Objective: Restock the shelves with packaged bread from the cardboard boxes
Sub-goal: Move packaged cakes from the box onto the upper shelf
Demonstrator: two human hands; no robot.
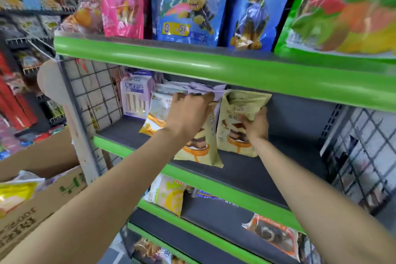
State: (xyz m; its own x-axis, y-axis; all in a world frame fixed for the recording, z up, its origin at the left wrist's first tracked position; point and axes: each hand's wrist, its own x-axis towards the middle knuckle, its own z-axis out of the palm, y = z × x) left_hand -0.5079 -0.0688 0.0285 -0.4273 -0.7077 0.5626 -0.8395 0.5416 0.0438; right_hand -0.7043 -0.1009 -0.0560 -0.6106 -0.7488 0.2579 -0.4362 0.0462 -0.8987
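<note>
Two beige bread packs stood upright, long axis vertical, side by side on the middle shelf point(267, 169). Left hand point(188, 113) gripped the top of the nearer left pack point(203, 150); right hand point(256, 123) pinched the right pack point(240, 118) mid-face. Cardboard box point(38, 210) sat low left.

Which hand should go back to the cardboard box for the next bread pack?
Probably the left hand. The cardboard box sits at lower left, on that arm's side. The right hand is farther from it, gripping the tan bread pack on the shelf.
</note>
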